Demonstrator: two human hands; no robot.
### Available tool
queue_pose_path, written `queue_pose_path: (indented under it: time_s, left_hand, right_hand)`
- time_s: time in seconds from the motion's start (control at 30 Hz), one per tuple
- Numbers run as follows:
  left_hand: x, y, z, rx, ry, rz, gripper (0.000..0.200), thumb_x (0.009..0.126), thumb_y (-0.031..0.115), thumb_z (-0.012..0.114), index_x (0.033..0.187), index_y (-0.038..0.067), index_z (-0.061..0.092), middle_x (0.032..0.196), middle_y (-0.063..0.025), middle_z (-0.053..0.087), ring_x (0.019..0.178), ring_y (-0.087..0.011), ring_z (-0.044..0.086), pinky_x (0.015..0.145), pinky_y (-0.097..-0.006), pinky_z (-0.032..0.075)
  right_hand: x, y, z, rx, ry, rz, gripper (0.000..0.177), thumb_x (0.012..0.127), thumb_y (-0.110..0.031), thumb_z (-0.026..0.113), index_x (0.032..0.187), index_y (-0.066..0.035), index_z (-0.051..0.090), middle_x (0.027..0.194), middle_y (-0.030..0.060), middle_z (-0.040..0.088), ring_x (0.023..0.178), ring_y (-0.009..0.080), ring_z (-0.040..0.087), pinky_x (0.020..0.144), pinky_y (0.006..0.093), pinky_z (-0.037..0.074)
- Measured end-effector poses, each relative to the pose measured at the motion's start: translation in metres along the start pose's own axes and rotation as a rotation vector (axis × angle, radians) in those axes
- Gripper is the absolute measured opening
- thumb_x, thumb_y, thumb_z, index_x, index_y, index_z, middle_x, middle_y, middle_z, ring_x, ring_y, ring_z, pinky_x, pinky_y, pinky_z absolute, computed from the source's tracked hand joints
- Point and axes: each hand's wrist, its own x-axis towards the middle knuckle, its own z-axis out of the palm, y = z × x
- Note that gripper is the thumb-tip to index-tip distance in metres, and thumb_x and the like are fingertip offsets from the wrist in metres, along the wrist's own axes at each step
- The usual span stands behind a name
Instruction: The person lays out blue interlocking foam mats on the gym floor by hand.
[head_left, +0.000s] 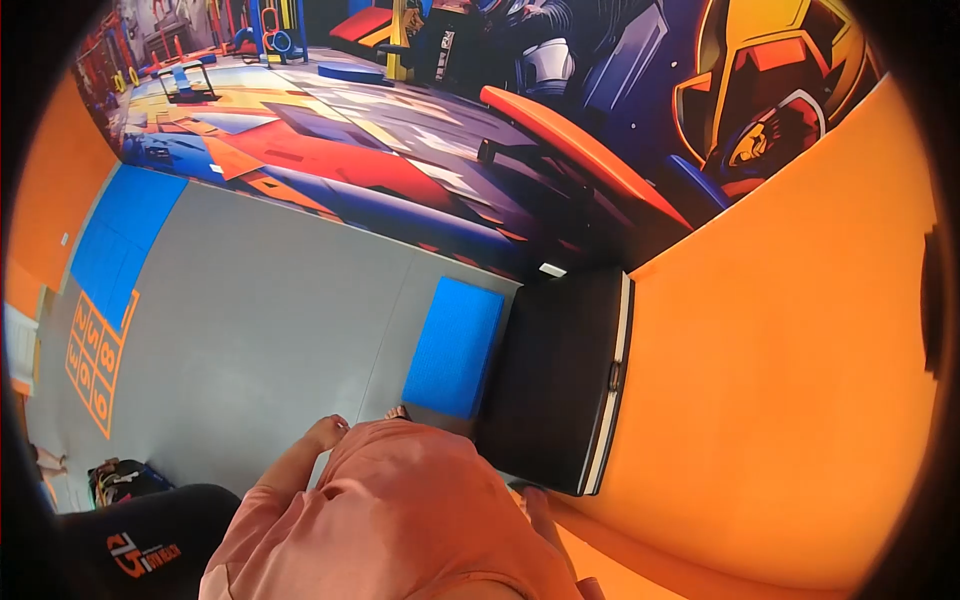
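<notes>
My left hand (326,433) hangs beside the salmon-coloured shirt (410,500), back of the hand up, over the grey floor. Its fingers bend down and are mostly hidden, so I cannot tell whether they hold anything. On the other side, my right hand (536,500) is low beside the shirt, overlapping the near end of a black padded box (550,380) in this view; its fingers are blurred and partly covered. Toes of a foot (398,411) show just past the shirt. Beyond them lies a blue mat (455,345), alongside the black box.
An orange wall (760,400) rises right of the box, and a colourful mural wall (400,130) stands ahead. Grey floor (280,310) bears an orange number grid (97,360) and blue panels (125,235). A dark printed seat or cushion (150,545) and a bag (125,482) sit at lower left.
</notes>
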Motion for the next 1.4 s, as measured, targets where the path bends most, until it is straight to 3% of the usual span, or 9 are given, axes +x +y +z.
queue_pose_path:
  time_s: [0.03,0.4,0.67,0.83,0.93,1.03,1.13,1.3,1.4]
  left_hand:
    - [0.008,-0.001,-0.01,0.063,0.045,0.059,0.033,0.088,0.031,0.06,0.105,0.004,0.066,0.095,-0.0168,0.072,0.089,-0.0287,0.068,0.081,-0.0375,0.053]
    - [0.033,0.015,-0.054,-0.047,0.307,0.052,0.029,0.087,0.029,0.062,0.101,0.004,0.066,0.093,-0.02,0.071,0.093,-0.0338,0.067,0.083,-0.0407,0.052]
    - [-0.032,-0.009,0.045,-0.113,0.331,-0.074,0.04,0.087,0.037,0.061,0.103,0.001,0.067,0.094,-0.0234,0.07,0.095,-0.0376,0.067,0.084,-0.0419,0.052]
    - [-0.071,-0.032,0.14,0.017,0.147,-0.23,0.03,0.091,0.026,0.054,0.109,0.005,0.065,0.104,-0.0188,0.069,0.1,-0.0349,0.065,0.087,-0.0438,0.051]
    - [0.023,-0.017,0.182,0.095,0.296,-0.173,0.029,0.091,0.025,0.054,0.109,0.006,0.064,0.104,-0.0178,0.069,0.1,-0.0341,0.065,0.087,-0.044,0.051]
    - [0.162,0.122,0.184,0.228,0.51,-0.075,0.028,0.092,0.025,0.053,0.11,0.006,0.063,0.104,-0.0164,0.068,0.1,-0.033,0.065,0.086,-0.0443,0.05]
    - [0.218,0.108,0.194,0.352,0.713,0.016,0.027,0.093,0.025,0.052,0.111,0.007,0.062,0.104,-0.015,0.068,0.1,-0.0318,0.064,0.085,-0.0446,0.05]
    - [0.159,0.073,0.213,0.557,1.065,0.137,0.026,0.094,0.025,0.051,0.112,0.008,0.06,0.104,-0.0126,0.067,0.099,-0.03,0.064,0.084,-0.0451,0.049]
    - [0.151,0.08,0.208,0.594,0.894,-0.005,0.025,0.096,0.021,0.045,0.117,0.011,0.056,0.109,-0.0084,0.062,0.104,-0.0261,0.06,0.085,-0.0448,0.047]
  right_hand:
    - [-0.007,0.017,0.002,-0.101,0.013,-0.253,0.031,0.089,-0.032,0.06,0.096,-0.003,0.067,0.086,0.0053,0.063,0.075,0.0159,0.062,0.068,0.0318,0.052]
    - [0.072,-0.039,-0.025,-0.287,-0.257,-0.113,0.033,0.088,-0.031,0.063,0.103,-0.003,0.068,0.089,0.008,0.066,0.079,0.0183,0.064,0.071,0.0337,0.053]
    - [0.145,-0.098,-0.045,-0.365,-0.443,-0.078,0.036,0.087,-0.031,0.064,0.108,-0.003,0.068,0.091,0.0098,0.068,0.081,0.02,0.065,0.073,0.035,0.054]
    - [0.193,-0.186,-0.088,-0.424,-0.232,-0.085,0.042,0.09,-0.035,0.064,0.119,-0.004,0.064,0.11,0.0109,0.068,0.095,0.0239,0.067,0.086,0.0389,0.052]
    - [0.204,-0.226,-0.097,-0.515,-0.214,-0.2,0.043,0.09,-0.035,0.064,0.122,-0.005,0.063,0.114,0.0122,0.068,0.106,0.0244,0.065,0.091,0.0371,0.051]
    - [0.206,-0.244,-0.091,-0.556,-0.313,-0.167,0.044,0.091,-0.034,0.063,0.125,-0.006,0.061,0.119,0.0143,0.066,0.113,0.0268,0.061,0.095,0.0368,0.049]
    - [0.205,-0.236,-0.083,-0.582,-0.426,-0.149,0.044,0.091,-0.033,0.064,0.126,-0.006,0.061,0.121,0.0153,0.065,0.114,0.0272,0.061,0.095,0.0368,0.049]
    - [0.204,-0.203,-0.082,-0.622,-0.58,-0.186,0.047,0.09,-0.036,0.064,0.126,-0.005,0.061,0.122,0.0153,0.065,0.114,0.0274,0.061,0.096,0.037,0.048]
    - [0.207,-0.18,-0.099,-0.643,-0.587,-0.176,0.049,0.089,-0.038,0.064,0.126,-0.006,0.061,0.123,0.0156,0.064,0.116,0.0283,0.061,0.097,0.0377,0.048]
